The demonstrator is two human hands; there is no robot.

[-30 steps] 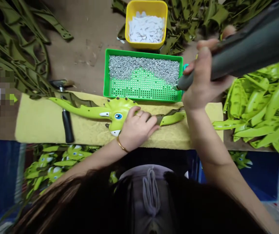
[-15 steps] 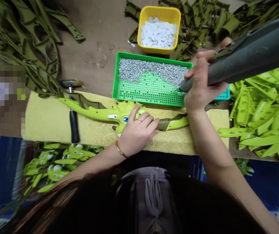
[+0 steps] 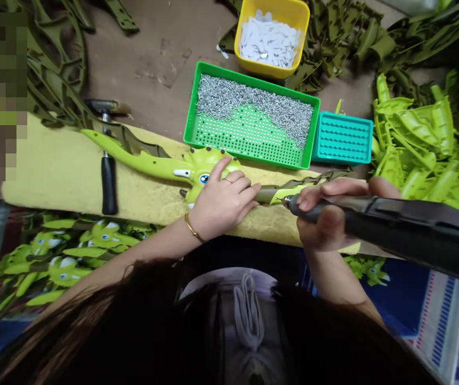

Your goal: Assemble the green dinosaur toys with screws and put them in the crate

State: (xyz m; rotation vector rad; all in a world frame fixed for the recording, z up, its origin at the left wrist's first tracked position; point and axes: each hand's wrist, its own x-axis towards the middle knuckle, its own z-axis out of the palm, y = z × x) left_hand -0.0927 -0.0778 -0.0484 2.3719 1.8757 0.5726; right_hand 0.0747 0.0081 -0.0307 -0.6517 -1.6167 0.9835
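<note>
A lime-green toy with a horned dinosaur head (image 3: 161, 167) and olive parts lies across the yellow cloth (image 3: 61, 171). My left hand (image 3: 223, 200) is wrapped over the toy just right of its eye and presses it down. In my right hand (image 3: 328, 208) is a dark power screwdriver (image 3: 406, 219), its body reaching off to the right. The driver's tip, with a small screw at it, is at the lime section of the toy's right part. Behind the toy stands a green perforated basket (image 3: 249, 160) holding many silver screws (image 3: 249, 99).
A hammer (image 3: 109, 182) lies on the cloth at left. Behind are a yellow tub (image 3: 269, 69) of white pieces and a teal box (image 3: 344, 139). Olive parts (image 3: 61, 69) and lime parts (image 3: 422, 139) are heaped at the sides. Finished-looking toys (image 3: 64, 270) fill a bin below left.
My right hand has brought the driver from the screw basket down to the toy's right part. My left hand remains on the toy. The view has shifted somewhat, and the teal box shows more fully.
</note>
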